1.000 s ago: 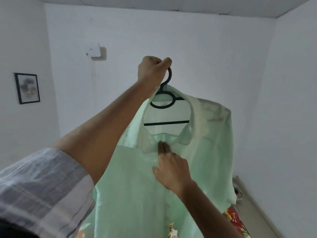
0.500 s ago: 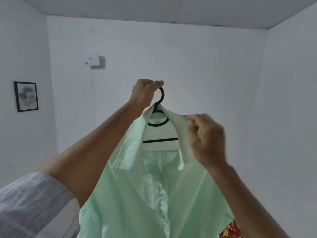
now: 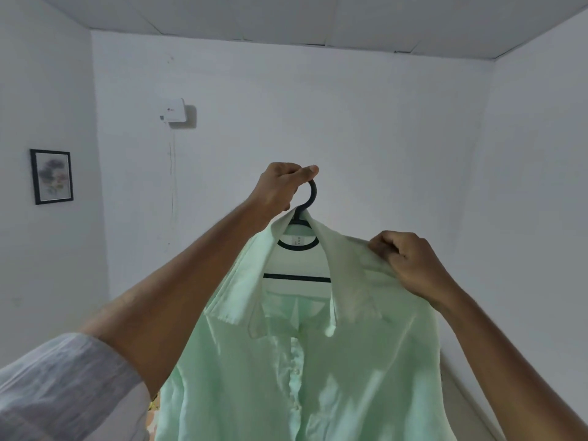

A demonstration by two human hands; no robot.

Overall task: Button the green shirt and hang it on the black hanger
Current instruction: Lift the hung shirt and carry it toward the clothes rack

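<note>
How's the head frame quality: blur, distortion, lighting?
Head view: mostly sharp, both the left hand on the black hanger and the right hand pinching the green shirt read cleanly; wide-angle bending shows in the ceiling and wall lines; light is dim and soft, with bright patches on the shirt front and a faint shadow beside the white wall box.

Pale green shirt (image 3: 318, 377) buttoned, collar spread, draped on black hanger (image 3: 299, 246), held aloft upright.
</note>
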